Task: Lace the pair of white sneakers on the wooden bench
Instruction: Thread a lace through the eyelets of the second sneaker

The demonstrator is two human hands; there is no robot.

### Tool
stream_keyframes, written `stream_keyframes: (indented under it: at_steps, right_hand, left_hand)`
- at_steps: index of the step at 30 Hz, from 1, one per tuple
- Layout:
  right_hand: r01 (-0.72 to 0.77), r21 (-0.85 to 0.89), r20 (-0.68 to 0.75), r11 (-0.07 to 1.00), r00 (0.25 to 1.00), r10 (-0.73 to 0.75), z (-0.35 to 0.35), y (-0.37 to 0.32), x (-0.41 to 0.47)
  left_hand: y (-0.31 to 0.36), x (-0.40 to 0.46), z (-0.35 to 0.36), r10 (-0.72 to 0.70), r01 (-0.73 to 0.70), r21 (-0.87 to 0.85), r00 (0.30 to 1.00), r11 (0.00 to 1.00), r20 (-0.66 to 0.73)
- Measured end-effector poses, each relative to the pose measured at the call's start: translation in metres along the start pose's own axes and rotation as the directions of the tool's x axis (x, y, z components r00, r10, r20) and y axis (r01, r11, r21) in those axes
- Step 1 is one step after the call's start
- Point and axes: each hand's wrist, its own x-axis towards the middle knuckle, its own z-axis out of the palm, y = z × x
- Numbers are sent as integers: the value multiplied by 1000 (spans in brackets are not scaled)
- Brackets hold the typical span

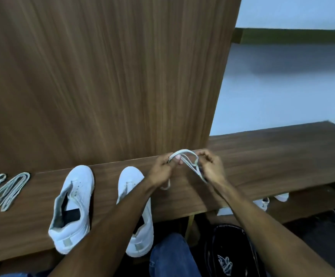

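Nearest, at 6 o'clock: jeans-clad knee (168, 254). Beyond it, two unlaced white sneakers (73, 208) (135, 210) stood side by side on wooden bench (272, 166). Farther, at 12 o'clock: left hand (162, 169) and right hand (212, 166) close together, each pinching looped white lace (184, 154). Spare lace (4, 189) lay at 9 o'clock. Risk: loops crossing, lace likely to knot when pulled.

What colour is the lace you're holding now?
White, slightly greyish: the lace held between both hands, seen in the head view.
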Motion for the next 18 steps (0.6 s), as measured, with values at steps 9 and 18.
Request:
stream_keyframes:
  at_steps: [9,18]
  right_hand:
    - [-403,417,411,814,883,227,-8,-6,-32]
    - [-415,353,397,839,878,268,-44,-9,-44]
  left_hand:
    - [24,23,48,-184,159,-316,982,936,-52]
    - [-7,19,81,-339,283,-546,941,789,-3]
